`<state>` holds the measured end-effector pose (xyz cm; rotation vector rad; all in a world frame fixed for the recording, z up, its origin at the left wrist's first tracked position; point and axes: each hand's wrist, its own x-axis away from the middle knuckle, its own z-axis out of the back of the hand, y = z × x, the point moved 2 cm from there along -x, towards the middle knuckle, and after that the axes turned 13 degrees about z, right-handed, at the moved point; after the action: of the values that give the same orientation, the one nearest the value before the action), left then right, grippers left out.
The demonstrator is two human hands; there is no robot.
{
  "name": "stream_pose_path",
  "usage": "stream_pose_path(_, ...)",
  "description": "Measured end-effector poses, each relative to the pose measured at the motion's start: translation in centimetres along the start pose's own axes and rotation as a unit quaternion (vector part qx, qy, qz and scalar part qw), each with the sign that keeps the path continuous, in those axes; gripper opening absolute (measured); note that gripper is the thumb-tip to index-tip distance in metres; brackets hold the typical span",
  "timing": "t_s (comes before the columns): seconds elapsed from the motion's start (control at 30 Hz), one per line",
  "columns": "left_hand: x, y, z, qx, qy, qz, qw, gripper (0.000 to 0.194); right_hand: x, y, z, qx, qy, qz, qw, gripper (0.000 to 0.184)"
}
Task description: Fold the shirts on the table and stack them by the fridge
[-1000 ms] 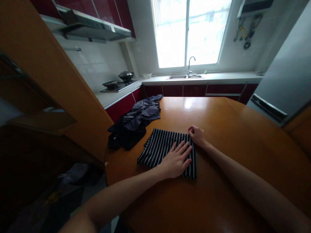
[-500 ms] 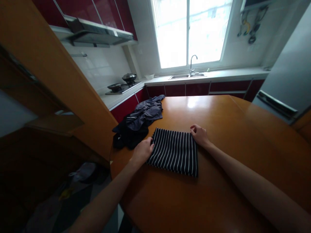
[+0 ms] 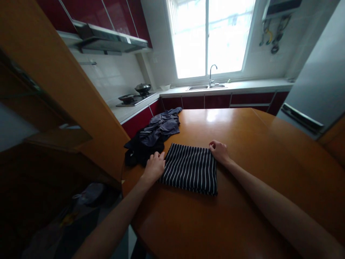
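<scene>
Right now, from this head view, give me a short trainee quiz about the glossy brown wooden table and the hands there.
1. Which pattern marks the flat, folded black cloth: A dots, B white stripes, C checks?
2. True or false: the bare right hand is at the cloth's far right corner.
3. Which hand is nearer the crumpled grey-and-black clothing pile on the table?
Key: 1 B; 2 true; 3 the left hand.

Striped black cloth (image 3: 191, 169), folded flat.
</scene>
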<state>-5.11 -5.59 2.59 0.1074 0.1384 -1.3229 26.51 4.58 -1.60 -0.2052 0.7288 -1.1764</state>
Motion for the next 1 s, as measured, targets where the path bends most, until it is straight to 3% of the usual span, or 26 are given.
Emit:
stream_pose_path(0.1,-1.0,3.9,1.2,0.027,0.035,-0.082,0.996,0.048,0.1,-0.1,0.1,0.001,-0.001,0.0,1.0,0.017)
stream_pose_path(0.17,-1.8,6.6,0.8,0.058,0.007,-0.164,0.985,0.048,0.2,-0.2,0.1,0.002,0.001,-0.002,1.0,0.017)
stream_pose_path(0.23,-2.7,8.1,-0.5,0.054,-0.036,-0.186,0.98,0.051,0.4,-0.3,0.2,0.0,0.002,-0.003,1.0,0.017)
stream_pose_path(0.33,-3.6,7.9,-3.0,0.041,-0.065,-0.145,0.986,0.054,0.6,-0.3,0.4,-0.003,-0.01,0.006,1.0,0.018)
stream_pose_path(0.43,-3.8,6.7,-4.4,0.047,-0.054,-0.143,0.987,0.055,0.5,-0.9,0.9,0.033,-0.027,0.019,0.999,0.021)
stream_pose_path(0.6,-3.7,6.4,-4.5,0.038,-0.031,-0.148,0.988,0.056,1.5,-5.9,1.2,0.122,-0.001,0.125,0.985,0.036)
stream_pose_path(0.73,-3.6,6.7,-4.3,0.029,-0.023,-0.154,0.987,0.056,4.8,-10.3,-1.0,0.106,-0.096,0.185,0.972,0.057)
stream_pose_path(0.83,-3.6,6.7,-4.2,0.025,-0.02,-0.158,0.987,0.056,7.1,-11.0,-1.9,0.094,-0.157,0.168,0.969,0.075)
stream_pose_path(1.0,-3.7,6.7,-4.4,0.031,-0.022,-0.152,0.988,0.056,10.0,-10.1,-0.3,0.074,-0.177,0.165,0.967,0.085)
